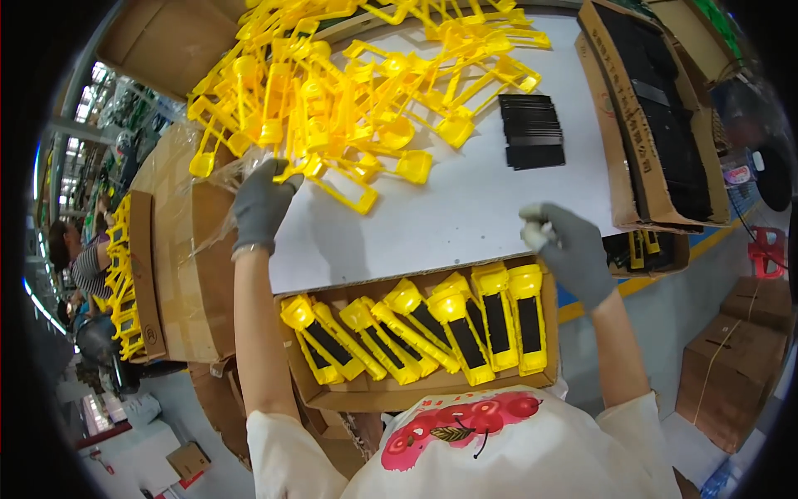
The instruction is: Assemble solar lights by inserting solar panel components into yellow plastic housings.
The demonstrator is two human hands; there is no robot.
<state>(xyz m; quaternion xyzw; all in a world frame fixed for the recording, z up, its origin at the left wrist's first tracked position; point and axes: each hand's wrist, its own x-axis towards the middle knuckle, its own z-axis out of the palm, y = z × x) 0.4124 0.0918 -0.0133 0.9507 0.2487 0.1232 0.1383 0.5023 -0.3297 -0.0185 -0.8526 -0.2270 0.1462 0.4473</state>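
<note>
Yellow frame (367, 200) lay at the front of the pile (316, 125), toward the worktop's (499, 220) left edge. Looked light, stiff, perhaps slick; slim bars might snap, so best taken by its broader end. Your left hand (263, 208) was at the pile, fingers bent; couldn't tell whether they pinched anything. Your right hand (575, 254), near the right edge, had fingers curled, contents unclear. Black strips (532, 133) lay toward the far right corner; a carton (416, 399) stood along the near edge.
</note>
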